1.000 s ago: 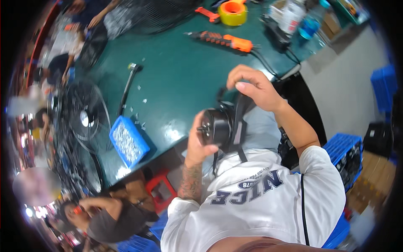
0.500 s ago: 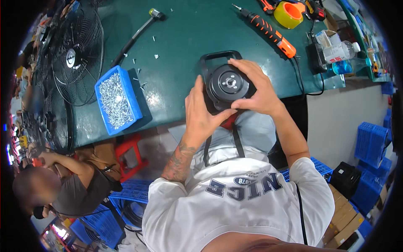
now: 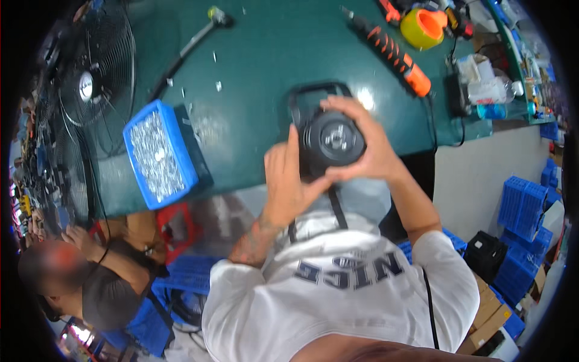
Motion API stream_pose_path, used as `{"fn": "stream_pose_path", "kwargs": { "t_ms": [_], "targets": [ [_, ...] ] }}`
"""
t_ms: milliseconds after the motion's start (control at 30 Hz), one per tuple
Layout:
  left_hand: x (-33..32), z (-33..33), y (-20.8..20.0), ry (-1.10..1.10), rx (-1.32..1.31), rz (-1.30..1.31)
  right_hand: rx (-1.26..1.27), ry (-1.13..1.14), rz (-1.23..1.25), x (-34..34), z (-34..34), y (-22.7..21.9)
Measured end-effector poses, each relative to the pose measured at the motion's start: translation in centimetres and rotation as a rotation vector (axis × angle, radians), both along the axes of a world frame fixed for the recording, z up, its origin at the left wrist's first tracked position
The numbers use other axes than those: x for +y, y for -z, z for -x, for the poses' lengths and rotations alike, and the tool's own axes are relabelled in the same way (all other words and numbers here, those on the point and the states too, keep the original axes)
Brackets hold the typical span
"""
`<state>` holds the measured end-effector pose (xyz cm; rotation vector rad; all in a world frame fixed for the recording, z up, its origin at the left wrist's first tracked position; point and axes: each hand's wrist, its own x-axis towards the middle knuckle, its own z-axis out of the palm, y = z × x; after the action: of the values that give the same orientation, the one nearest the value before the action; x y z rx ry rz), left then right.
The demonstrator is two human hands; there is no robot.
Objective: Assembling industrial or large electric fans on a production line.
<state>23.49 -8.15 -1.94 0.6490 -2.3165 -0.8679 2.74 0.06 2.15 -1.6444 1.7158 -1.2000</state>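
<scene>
A black round motor housing (image 3: 335, 142) with metal fittings at its centre is held at the table's near edge. Beyond and to the left of it shows a black bracket with a loop-shaped handle (image 3: 319, 90). My right hand (image 3: 371, 145) wraps the housing's right side, fingers over the far rim and thumb at the near rim. My left hand (image 3: 289, 181) steadies the left side, fingers raised along the bracket and thumb stretched to the near edge, close to the right thumb. Whether the housing is fixed to the bracket I cannot tell; the picture is blurred.
A blue bin (image 3: 187, 175) of screws stands left, with loose screws (image 3: 218, 86) beyond it. A hammer-like tool (image 3: 193, 48) lies behind; an orange-black electric screwdriver (image 3: 395, 57) and yellow tape (image 3: 420, 30) lie right. Fan grilles (image 3: 99, 72) and a seated person (image 3: 114, 283) are at left.
The round housing has come nearer to me and slightly right relative to the bracket, with both hands following it. The whole view has shifted a little.
</scene>
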Motion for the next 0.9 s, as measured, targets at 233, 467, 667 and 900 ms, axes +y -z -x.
{"fn": "stream_pose_path", "kwargs": {
  "t_ms": [233, 467, 667, 900],
  "targets": [
    [-1.5, -0.1, -1.7, 0.049, 0.04, 0.027, 0.192, -0.13, -0.019, -4.0, 5.5, -7.4],
    [-2.2, -0.3, -1.7, 0.051, 0.04, 0.009, 0.822, 0.312, 0.343, -26.1, 17.2, -9.6],
    [-1.6, -0.1, -0.6, 0.063, 0.024, -0.036, 1.253, 0.468, 0.142, -34.5, 22.5, -7.0],
    [-1.4, 0.0, -1.3, 0.056, -0.015, -0.065, 1.282, 0.374, 0.207, -32.3, 21.9, -12.2]
  ]
}}
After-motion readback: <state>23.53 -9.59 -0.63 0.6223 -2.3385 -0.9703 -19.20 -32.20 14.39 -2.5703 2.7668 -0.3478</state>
